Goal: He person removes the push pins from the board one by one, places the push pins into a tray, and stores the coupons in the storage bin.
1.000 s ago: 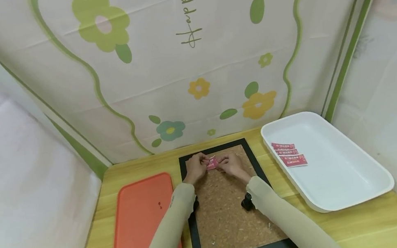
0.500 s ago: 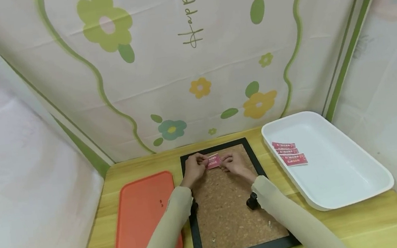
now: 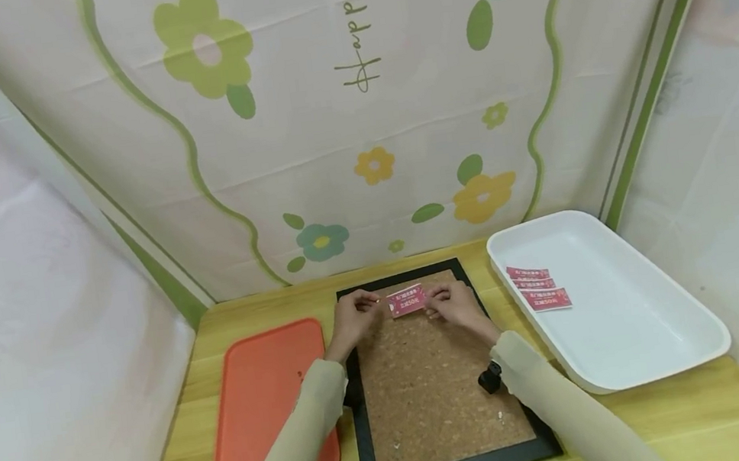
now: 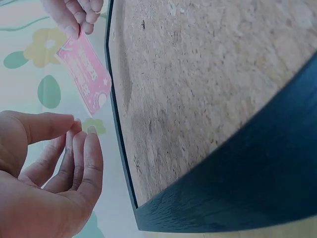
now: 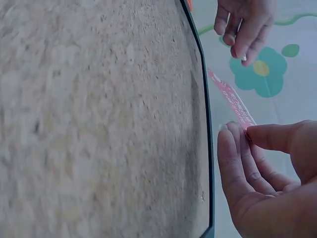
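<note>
A pink paper coupon [image 3: 407, 300] with white print hangs over the far end of the black-framed cork board [image 3: 440, 383]. My right hand [image 3: 456, 306] pinches its right edge between thumb and fingers, seen closely in the right wrist view. My left hand [image 3: 353, 321] is just left of the coupon, apart from it, thumb and fingertips together. In the right wrist view a tiny pale thing [image 5: 243, 58] shows at the left fingertips; its kind is too small to tell. Small shiny bits [image 3: 501, 416] sit near the board's front edge.
A white tray [image 3: 638, 328] with several overlapping pink coupons [image 3: 544, 300] stands at the right. An orange tray [image 3: 261, 420] with small dark specks lies left of the board. Printed fabric [image 3: 300, 116] closes off the back and sides.
The left hand has let go of the coupon's left edge and drawn away leftward. Still in the right hand, the coupon has moved slightly to the right, its printed face more visible.
</note>
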{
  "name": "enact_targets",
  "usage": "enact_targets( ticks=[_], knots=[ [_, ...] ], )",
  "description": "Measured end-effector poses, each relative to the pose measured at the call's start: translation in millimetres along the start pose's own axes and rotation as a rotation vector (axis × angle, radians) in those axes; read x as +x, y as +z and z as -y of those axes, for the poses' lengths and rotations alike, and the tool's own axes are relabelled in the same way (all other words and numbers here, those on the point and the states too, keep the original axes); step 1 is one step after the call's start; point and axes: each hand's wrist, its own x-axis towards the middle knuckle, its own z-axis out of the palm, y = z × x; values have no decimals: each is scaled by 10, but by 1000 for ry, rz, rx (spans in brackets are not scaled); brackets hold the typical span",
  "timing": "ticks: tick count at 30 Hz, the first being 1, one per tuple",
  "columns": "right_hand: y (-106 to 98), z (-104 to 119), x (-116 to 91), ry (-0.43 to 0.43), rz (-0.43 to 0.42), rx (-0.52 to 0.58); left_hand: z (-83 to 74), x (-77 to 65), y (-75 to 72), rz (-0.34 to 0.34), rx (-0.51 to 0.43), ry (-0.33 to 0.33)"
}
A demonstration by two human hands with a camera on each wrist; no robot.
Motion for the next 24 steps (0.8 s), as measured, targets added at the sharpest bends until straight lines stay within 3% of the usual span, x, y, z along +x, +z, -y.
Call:
enact_targets(
  ticks=[5,13,24],
  knots=[
    [-100,30,-70,-6,1,20,17,-44,2,1,-27,-15],
    [-337,139,-165,-72,-4,62,-90,-108,18,-6,-37,-5],
    [-753,171,-263,-97,-2,4,-83,-183,-197,-67,-10,21]
  ],
)
